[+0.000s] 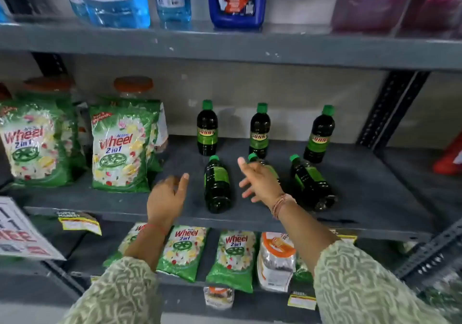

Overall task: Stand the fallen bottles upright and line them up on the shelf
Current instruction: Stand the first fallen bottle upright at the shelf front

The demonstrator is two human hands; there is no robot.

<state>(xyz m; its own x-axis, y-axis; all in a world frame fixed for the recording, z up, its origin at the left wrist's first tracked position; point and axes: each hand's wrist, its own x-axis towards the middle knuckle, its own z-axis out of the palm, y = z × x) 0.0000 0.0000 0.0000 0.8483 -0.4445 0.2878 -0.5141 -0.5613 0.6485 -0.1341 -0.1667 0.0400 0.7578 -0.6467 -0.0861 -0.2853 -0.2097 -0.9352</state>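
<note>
Bottles of dark green plastic with green caps, three fallen [217, 186] on the grey metal shelf [362, 186], lie caps pointing away from us, the middle one under our right hand [260, 182], fingers spread and empty like the left [166, 198].

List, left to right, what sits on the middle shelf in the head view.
Left Wheel packet → right Wheel packet → left upright bottle → left fallen bottle → middle upright bottle → right fallen bottle → right upright bottle.
</note>
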